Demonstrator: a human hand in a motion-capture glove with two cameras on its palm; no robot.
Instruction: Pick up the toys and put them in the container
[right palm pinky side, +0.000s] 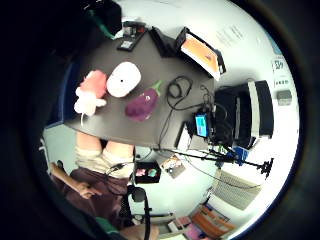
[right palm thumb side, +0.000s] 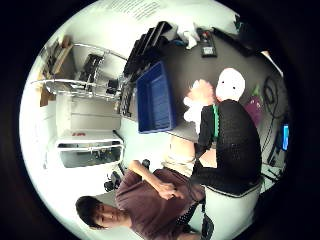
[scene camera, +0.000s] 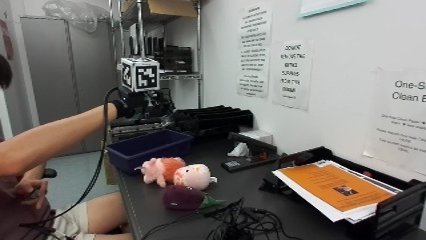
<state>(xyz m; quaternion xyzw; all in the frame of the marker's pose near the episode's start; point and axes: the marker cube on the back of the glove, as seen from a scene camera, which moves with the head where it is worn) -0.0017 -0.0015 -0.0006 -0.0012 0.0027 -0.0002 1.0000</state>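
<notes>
Three plush toys lie together on the dark table (scene camera: 266, 200): a pink one (scene camera: 158, 170), a round white one (scene camera: 193, 176) and a purple eggplant (scene camera: 185, 197). The blue container (scene camera: 150, 147) stands at the table's left end, beside the pink toy. My gloved right hand (scene camera: 136, 107) is raised high above the container's far side, apart from everything and holding nothing. The palm views look down on the pink toy (right palm pinky side: 91, 92), white toy (right palm pinky side: 123, 79), eggplant (right palm pinky side: 142, 104) and container (right palm thumb side: 156, 97). A black gloved finger (right palm thumb side: 232, 145) crosses the thumb side view.
A paper tray with an orange sheet (scene camera: 333, 187) sits at the right. Black cables (scene camera: 233, 222) lie near the front edge beside the eggplant. A black device (scene camera: 249, 162) and a tissue (scene camera: 239, 149) lie behind the toys. Metal shelving (scene camera: 166, 75) stands behind the container.
</notes>
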